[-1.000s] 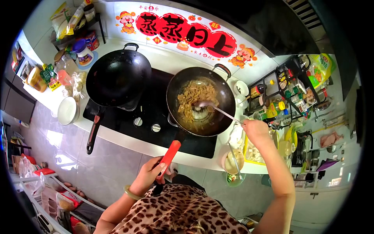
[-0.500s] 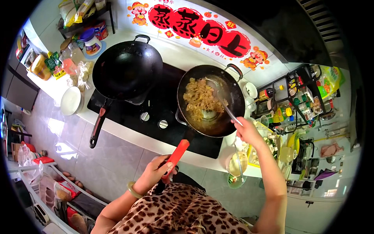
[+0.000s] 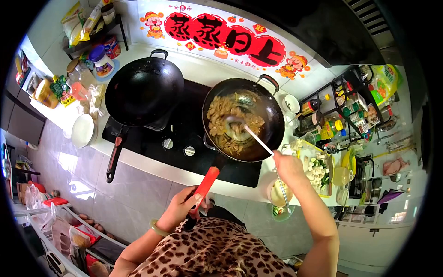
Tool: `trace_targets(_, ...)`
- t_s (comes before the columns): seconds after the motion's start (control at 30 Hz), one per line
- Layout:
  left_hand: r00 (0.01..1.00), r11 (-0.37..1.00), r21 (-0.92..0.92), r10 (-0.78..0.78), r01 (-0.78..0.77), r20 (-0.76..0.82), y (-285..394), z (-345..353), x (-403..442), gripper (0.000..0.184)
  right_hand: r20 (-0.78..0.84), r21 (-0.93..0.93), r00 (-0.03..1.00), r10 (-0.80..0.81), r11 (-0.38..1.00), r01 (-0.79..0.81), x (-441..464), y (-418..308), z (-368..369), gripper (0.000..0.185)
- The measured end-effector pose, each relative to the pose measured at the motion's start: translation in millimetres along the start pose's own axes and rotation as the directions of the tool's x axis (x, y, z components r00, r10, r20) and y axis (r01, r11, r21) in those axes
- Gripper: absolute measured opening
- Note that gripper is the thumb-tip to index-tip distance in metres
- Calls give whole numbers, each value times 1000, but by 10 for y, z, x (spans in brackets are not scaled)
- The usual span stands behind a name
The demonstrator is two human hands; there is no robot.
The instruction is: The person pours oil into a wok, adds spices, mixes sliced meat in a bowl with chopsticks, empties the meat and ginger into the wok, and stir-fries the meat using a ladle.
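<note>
My left hand is closed around the red handle of a dark wok on the right side of the stove. Brown sliced food, perhaps meat, lies in the wok, with some liquid at its middle. In my right hand is the long metal handle of a cooking ladle. Its head rests among the food near the wok's centre, partly blurred. Left of this wok stands a second black wok with nothing visible in it; neither hand touches it.
A black glass stove carries both woks. To the right are a yellow tray of cut white and green food, small bowls and a bottle rack. A white bowl stands at the left counter edge.
The ladle's head has moved down and left through the food, spreading it within the wok. My right hand has shifted slightly lower. My left hand still grips the handle.
</note>
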State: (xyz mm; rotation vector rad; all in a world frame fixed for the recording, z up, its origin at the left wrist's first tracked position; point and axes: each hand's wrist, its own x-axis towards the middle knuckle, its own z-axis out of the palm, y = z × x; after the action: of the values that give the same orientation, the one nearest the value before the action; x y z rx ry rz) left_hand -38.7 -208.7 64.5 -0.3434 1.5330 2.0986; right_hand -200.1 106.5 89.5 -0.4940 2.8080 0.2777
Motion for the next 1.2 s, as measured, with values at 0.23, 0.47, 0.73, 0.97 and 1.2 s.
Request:
trace_targets(0.23,1000,1000,-18,-7,7,-28,-34,4,14,37,-103,206,983,152,970,-128,367,597,-252,25)
trace_targets(0.47,999,1000,3,-12,12,-36,-30,9,-2,38,94,576,995,-30,817,-29,982,227,-419,23)
trace_targets(0.73,999,1000,-4,-11,11,-33,-103,-8,8,35,-210,-205,928,-306,942,265,-432,321,-686,23)
trace_targets(0.97,999,999,24,-37,38,-27,28,27,-28,35,-137,-172,983,-121,980,97,-1123,480,-1126,25)
trace_targets(1.2,999,1000,17,-25,26,-27,-8,18,-19,36,-70,-211,994,-88,975,72,-391,260,-518,15)
